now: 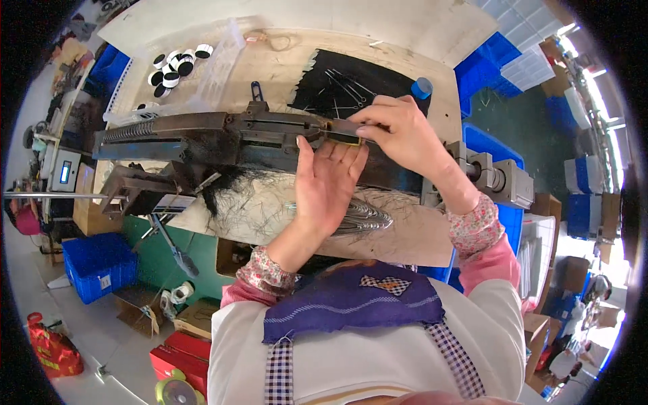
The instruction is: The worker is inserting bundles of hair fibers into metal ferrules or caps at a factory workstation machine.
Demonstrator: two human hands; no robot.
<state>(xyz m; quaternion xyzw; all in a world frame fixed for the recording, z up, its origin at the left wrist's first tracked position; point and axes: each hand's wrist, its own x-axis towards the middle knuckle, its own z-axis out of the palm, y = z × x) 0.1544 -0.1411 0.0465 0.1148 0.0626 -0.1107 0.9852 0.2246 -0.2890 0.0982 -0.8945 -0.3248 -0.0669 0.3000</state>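
My left hand (329,177) lies palm up, fingers stretched out and thumb apart, against the near side of a long dark metal machine (202,138). Above its fingertips sits a small dark block with a yellow edge (344,138), at the machine's slotted top. My right hand (398,128) comes in from the right with thumb and fingers pinched at the right end of that block. Part of the block is hidden by the fingers. Just below my left hand, a bundle of thin metal wires (364,219) rests on the wooden table (412,233).
Behind the machine, a black cloth (317,77) carries several twisted-wire rods, with a blue cap (422,88) at its right. A clear tray (223,61) and black-and-white round pieces (172,71) are at the far left. Dark bristles (236,196) litter the table. A metal motor unit (499,179) stands right.
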